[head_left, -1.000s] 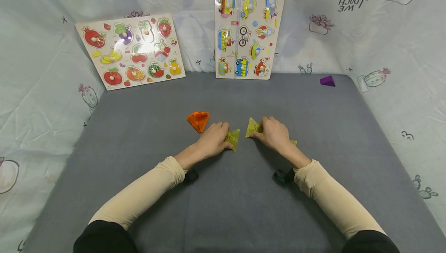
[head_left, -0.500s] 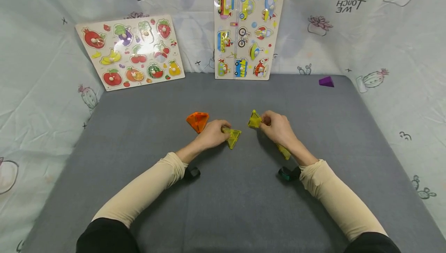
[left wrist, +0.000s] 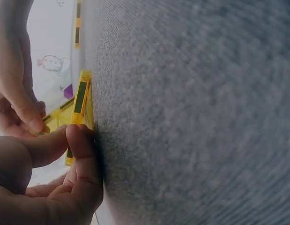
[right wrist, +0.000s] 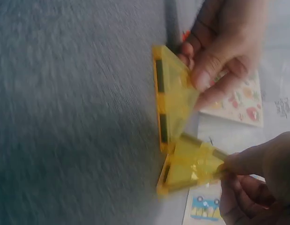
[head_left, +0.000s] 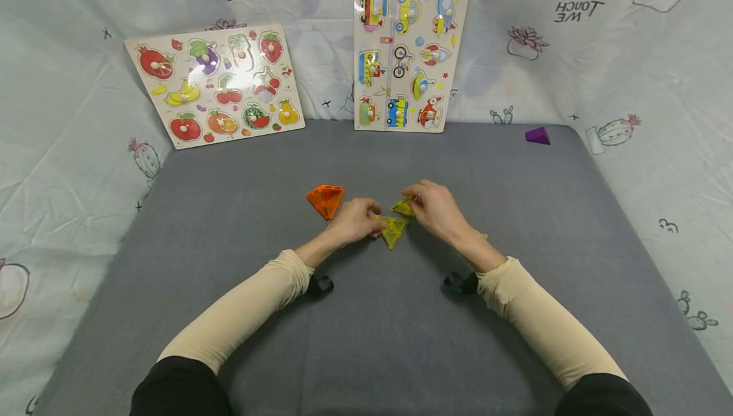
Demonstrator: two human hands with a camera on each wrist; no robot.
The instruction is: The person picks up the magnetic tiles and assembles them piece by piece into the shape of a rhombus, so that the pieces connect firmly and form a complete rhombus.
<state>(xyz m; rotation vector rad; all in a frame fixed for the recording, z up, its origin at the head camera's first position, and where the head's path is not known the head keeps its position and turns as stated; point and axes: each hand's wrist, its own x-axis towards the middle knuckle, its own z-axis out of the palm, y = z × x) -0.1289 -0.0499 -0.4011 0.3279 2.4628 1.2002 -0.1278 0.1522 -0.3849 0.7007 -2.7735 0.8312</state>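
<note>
My left hand pinches a yellow see-through triangular magnetic tile between thumb and fingers, close to the table. Just right of it, my right hand pinches a second yellow triangular tile by one corner. The right wrist view shows the left-hand tile tilted up, with its lower corner against or overlapping the right-hand tile. A third yellow piece lies by my right wrist, mostly hidden by it. Left of my left hand sits an orange see-through piece made of joined triangles.
A fruit puzzle board leans on the back cloth at left. A vehicle puzzle board leans behind the hands. One purple block lies at the far right corner of the grey table.
My right hand has moved left with its yellow tile, bringing it up to the left-hand tile. My left hand has shifted slightly right. The orange piece stays put.
</note>
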